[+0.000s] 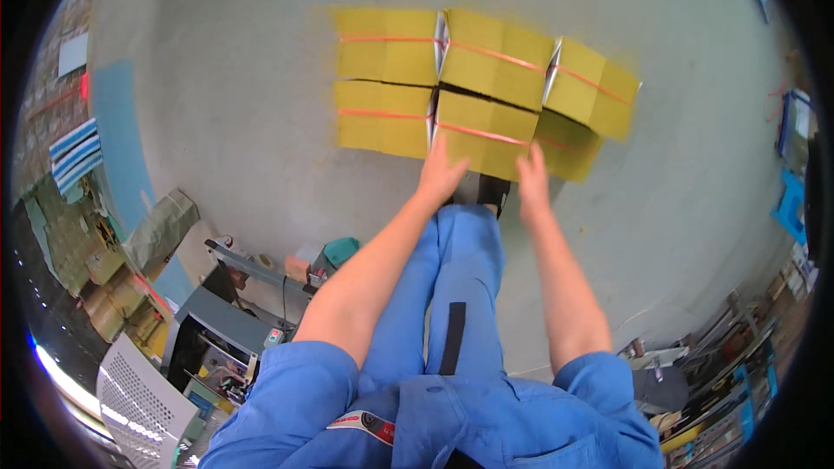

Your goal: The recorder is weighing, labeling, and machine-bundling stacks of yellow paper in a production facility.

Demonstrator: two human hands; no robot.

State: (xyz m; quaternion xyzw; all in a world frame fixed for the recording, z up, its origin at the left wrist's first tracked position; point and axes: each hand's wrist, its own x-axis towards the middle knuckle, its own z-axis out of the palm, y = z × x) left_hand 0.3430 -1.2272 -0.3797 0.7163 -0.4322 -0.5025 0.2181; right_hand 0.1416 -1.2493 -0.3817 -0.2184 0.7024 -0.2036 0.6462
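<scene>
Evidently most at risk, front middle bundle (492, 118): in the near row of a strapped yellow group over the floor (278, 130), just beyond the shoe (493, 194); set down or slightly raised, cannot tell which.
Strap (478, 132): one red band visible along the top; could slip or snap if pulled like a handle, with loose folded layers as a likely result.
Shaded bundle (569, 156): to the right, seemingly lower than its neighbours; could mean a tilt that way if loaded unevenly at the right end.
Back middle bundle (497, 43): apart from the front one by a dark slit; could pinch fingers if pushed closer.
Front left bundle (382, 132): very near at the end; could be dragged askew through rubbing edges.
Shoe: close to the near edge; could be struck after a weak or lopsided grip.
Left hand (444, 174): partly spread, thumb apart, fingertips over the near left corner of the front middle bundle; probably touching, firm grasp or not cannot tell.
Right hand (534, 187): half open, fingers pointing forward at the near right corner; contact likely, clamped or merely resting cannot tell.
</scene>
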